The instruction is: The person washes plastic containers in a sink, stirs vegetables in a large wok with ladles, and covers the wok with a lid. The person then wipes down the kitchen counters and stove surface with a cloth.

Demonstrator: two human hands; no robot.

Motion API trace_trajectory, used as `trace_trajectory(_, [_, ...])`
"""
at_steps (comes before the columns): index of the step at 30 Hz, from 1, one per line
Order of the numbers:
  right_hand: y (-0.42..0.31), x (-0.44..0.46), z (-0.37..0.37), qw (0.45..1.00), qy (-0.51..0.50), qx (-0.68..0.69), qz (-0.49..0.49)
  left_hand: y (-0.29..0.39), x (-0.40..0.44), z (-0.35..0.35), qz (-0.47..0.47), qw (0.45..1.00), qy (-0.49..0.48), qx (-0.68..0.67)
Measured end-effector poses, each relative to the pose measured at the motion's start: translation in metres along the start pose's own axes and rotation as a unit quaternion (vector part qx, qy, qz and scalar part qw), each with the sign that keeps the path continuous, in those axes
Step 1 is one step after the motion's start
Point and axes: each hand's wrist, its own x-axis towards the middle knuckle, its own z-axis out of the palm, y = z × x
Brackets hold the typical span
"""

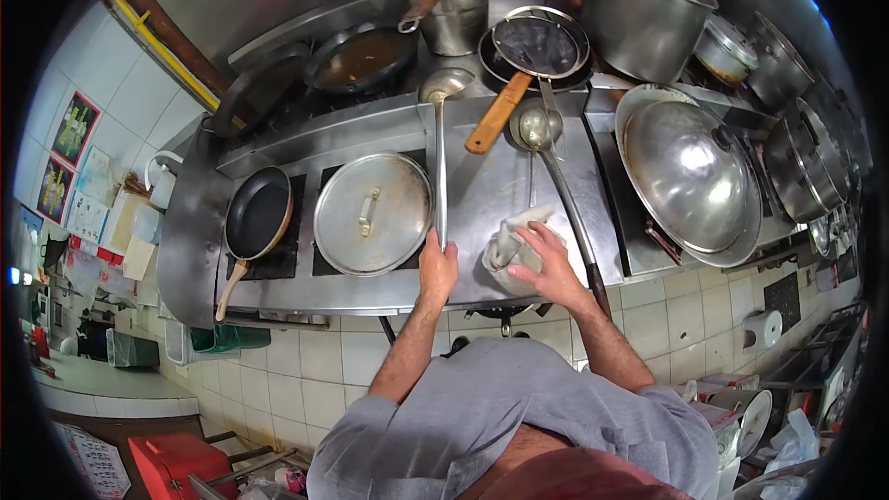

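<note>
The left grip [438, 268], at the middle of the frame, is closed around the lower end of the long steel handle of a ladle [440, 167], thumb along one side and fingers wrapped on the other. The ladle's long axis runs nearly straight up the frame from that fist, with its bowl at the upper centre, so the whole tool lies above the grip, its bowl well apart from the hand. The right grip [553, 268] is at the centre right, thumb and fingers parted around a crumpled pale cloth [505, 245] on the steel counter [482, 185]; whether any fold is pinched between them cannot be told. The cloth lies just left of the right fingers, between the two hands but nearer the right, and to the right of the ladle's handle. A second ladle [565, 190] slants from the upper centre down to the right, its handle passing just right of the right hand, so that hand is the nearer to it. Left of the held ladle sits a round pot lid [372, 213], near its handle, with a frying pan [259, 213] farther left. A strainer with a wooden handle [500, 113] lies above the second ladle, tilted toward the upper right.
</note>
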Motion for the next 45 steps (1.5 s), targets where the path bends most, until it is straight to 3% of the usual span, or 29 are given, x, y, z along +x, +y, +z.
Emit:
trace_trajectory(1, [-0.015,0.011,0.0,0.994,-0.009,0.109,-0.017,0.005,-0.001,-0.015,-0.007,1.0,-0.007,-0.023])
trace_trajectory(2, [-0.033,0.021,-0.004,0.973,-0.03,0.226,0.03,0.011,-0.003,-0.03,-0.005,1.0,-0.003,-0.023])
trace_trajectory(6, [-0.077,0.103,-0.011,0.807,-0.02,0.584,0.092,0.022,-0.008,-0.073,-0.035,0.996,-0.021,-0.077])
trace_trajectory(8, [-0.089,0.154,-0.014,0.762,-0.022,0.643,0.072,0.013,-0.008,-0.088,-0.037,0.995,-0.012,-0.092])
trace_trajectory(12, [-0.103,0.25,-0.013,0.742,-0.009,0.664,0.094,-0.001,-0.007,-0.114,-0.018,0.992,0.001,-0.127])
trace_trajectory(14, [-0.109,0.283,-0.013,0.717,-0.01,0.69,0.101,-0.003,-0.003,-0.124,-0.02,0.972,-0.053,-0.229])
trace_trajectory(15, [-0.114,0.297,-0.012,0.686,0.002,0.717,0.121,0.015,-0.005,-0.136,-0.074,0.954,-0.075,-0.281])
trace_trajectory(17, [-0.12,0.328,-0.012,0.618,0.035,0.767,0.172,0.021,0.004,-0.141,-0.081,0.935,-0.078,-0.337])
trace_trajectory(22, [-0.095,0.393,-0.018,0.625,-0.025,0.766,0.148,0.038,0.048,-0.146,-0.061,0.879,-0.104,-0.462])
trace_trajectory(24, [-0.082,0.41,-0.026,0.628,-0.094,0.763,0.12,0.052,0.073,-0.148,-0.058,0.869,-0.115,-0.477])
trace_trajectory(26, [-0.087,0.398,-0.035,0.611,-0.057,0.774,0.157,0.07,0.099,-0.149,-0.052,0.841,-0.141,-0.52])
trace_trajectory(28, [-0.077,0.392,-0.043,0.633,-0.104,0.761,0.096,0.087,0.132,-0.144,-0.043,0.828,-0.162,-0.534])
trace_trajectory(30, [-0.077,0.38,-0.05,0.655,-0.088,0.746,0.082,0.103,0.167,-0.137,-0.029,0.804,-0.206,-0.557])
trace_trajectory(32, [-0.083,0.366,-0.062,0.734,-0.017,0.673,0.088,0.129,0.201,-0.13,-0.004,0.784,-0.239,-0.573])
trace_trajectory(35, [-0.071,0.364,-0.073,0.762,0.007,0.643,0.079,0.158,0.259,-0.112,-0.008,0.719,-0.306,-0.624])
trace_trajectory(36, [-0.068,0.364,-0.076,0.778,0.017,0.623,0.079,0.172,0.27,-0.11,-0.013,0.74,-0.297,-0.603])
trace_trajectory(38, [-0.059,0.372,-0.085,0.761,0.004,0.642,0.095,0.2,0.285,-0.111,-0.03,0.627,-0.315,-0.712])
trace_trajectory(41, [-0.038,0.387,-0.1,0.695,-0.063,0.714,0.055,0.221,0.313,-0.108,-0.048,0.612,-0.314,-0.724])
trace_trajectory(44, [-0.029,0.383,-0.094,0.712,-0.105,0.691,0.072,0.218,0.331,-0.102,-0.057,0.614,-0.324,-0.718])
trace_trajectory(45, [-0.032,0.379,-0.088,0.725,-0.076,0.68,0.081,0.218,0.335,-0.101,-0.051,0.631,-0.299,-0.714])
